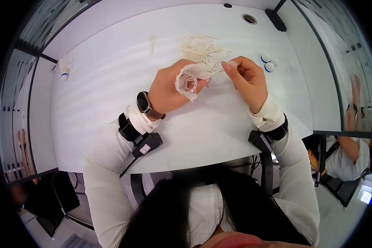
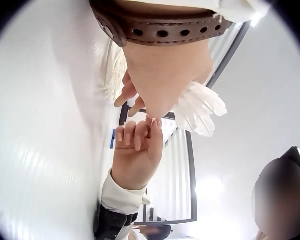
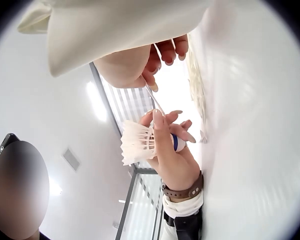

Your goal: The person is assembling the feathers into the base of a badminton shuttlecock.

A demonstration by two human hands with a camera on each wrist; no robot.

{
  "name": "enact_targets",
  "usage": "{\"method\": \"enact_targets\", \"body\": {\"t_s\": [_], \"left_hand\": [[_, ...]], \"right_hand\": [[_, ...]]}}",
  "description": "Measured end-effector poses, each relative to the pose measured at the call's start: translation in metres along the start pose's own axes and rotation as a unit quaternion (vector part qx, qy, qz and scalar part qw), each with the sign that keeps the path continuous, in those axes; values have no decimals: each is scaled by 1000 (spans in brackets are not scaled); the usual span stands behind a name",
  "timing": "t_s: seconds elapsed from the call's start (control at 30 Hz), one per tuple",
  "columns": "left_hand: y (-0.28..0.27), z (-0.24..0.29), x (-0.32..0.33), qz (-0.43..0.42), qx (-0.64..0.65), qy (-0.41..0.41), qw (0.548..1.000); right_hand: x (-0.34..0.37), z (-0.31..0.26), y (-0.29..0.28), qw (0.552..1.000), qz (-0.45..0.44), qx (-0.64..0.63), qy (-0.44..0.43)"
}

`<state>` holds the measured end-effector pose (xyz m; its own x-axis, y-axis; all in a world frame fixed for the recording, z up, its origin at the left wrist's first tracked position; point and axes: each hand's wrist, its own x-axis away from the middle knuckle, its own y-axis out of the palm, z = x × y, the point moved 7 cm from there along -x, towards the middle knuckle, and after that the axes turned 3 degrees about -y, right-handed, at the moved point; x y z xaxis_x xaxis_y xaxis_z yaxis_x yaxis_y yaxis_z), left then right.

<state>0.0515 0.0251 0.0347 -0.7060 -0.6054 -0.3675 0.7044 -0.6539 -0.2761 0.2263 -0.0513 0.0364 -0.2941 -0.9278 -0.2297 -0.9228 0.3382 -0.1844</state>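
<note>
At a white bench (image 1: 111, 91), gripping a blue-banded, white-feathered shuttlecock (image 1: 190, 76) mid-frame in the left hand (image 1: 165, 89), pinching a thin white stem (image 3: 155, 100) in the right hand (image 1: 251, 82). Seemingly partway, judging by loose cream sticks (image 1: 200, 51) heaped upper centre and white blue-banded bases (image 1: 269, 67) upper right; apparently untouched, a second feathered shuttlecock (image 1: 64, 69) upper left.

Shuttlecock (image 3: 136, 142) and thin stick (image 3: 158, 103) in hands (image 3: 171, 159)

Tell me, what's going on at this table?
Someone's left hand is holding a white shuttlecock, while the right hand pinches a thin pale stick close to it. Just beyond the hands, a loose pile of pale sticks lies on the white table. Another shuttlecock is over on the table's left side.
</note>
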Motion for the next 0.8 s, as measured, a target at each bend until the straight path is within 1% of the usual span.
{"method": "enact_targets", "body": {"t_s": [0.03,0.1,0.13,0.23,0.33,0.43,0.47,0.53,0.63,0.8], "left_hand": [[1,-3,0,-7,15,-22,1000],[-2,-4,-1,19,-8,-16,1000],[-3,-5,-1,32,-19,-12,999],[-4,-7,-1,31,-38,-22,999],[-5,-7,-1,2,-52,-7,999],[-3,-5,-1,14,-46,24,999],[-2,-5,-1,3,-46,22,999],[-1,-2,-2,-20,-45,20,999],[2,5,-3,-15,-5,32,999],[0,2,-3,-29,-41,39,998]], "right_hand": [[0,-6,-2,999,5,32,-38],[3,-21,-3,991,10,89,-102],[3,-26,-2,987,1,103,-121],[8,-37,-1,974,-14,133,-182],[13,-47,0,955,-20,162,-247],[17,-57,1,940,-15,183,-286],[18,-59,1,934,-12,190,-302],[19,-60,4,929,-36,197,-310],[19,-61,9,923,-59,208,-318],[19,-59,10,919,-62,231,-314]]}}
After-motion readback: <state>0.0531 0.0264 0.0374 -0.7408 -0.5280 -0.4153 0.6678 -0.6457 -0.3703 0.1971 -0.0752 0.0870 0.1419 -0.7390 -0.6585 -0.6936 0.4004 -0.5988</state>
